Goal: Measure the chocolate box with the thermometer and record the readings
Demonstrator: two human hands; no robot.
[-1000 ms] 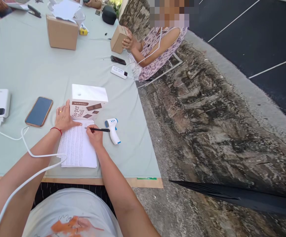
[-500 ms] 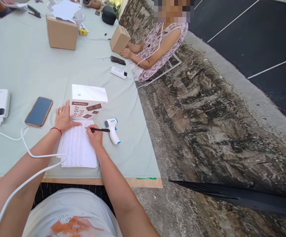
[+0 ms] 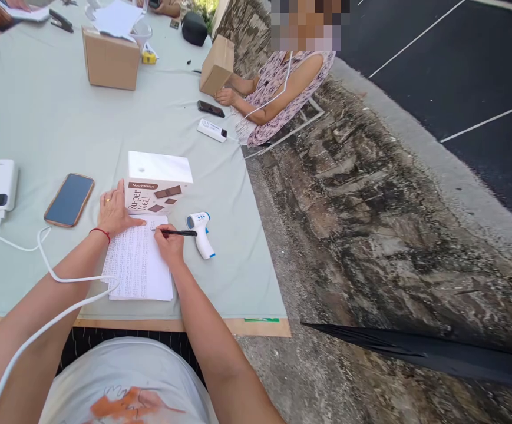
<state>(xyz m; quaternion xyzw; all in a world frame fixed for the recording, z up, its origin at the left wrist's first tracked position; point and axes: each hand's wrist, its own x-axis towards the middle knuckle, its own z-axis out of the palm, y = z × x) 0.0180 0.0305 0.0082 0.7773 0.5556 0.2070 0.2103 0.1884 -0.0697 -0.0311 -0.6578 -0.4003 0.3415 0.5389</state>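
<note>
My right hand (image 3: 170,246) pinches a thin black pen (image 3: 181,233).
It points left over white, written-on paper (image 3: 143,268), toward my spread left hand (image 3: 115,213).

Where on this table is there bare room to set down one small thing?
The widest bare patch lies between the big carton and the near phone. A smaller one is right of the thermometer, up to the edge of the table. It is crowded around the papers, where the left hand, right hand, pen and white box sit close together.
</note>
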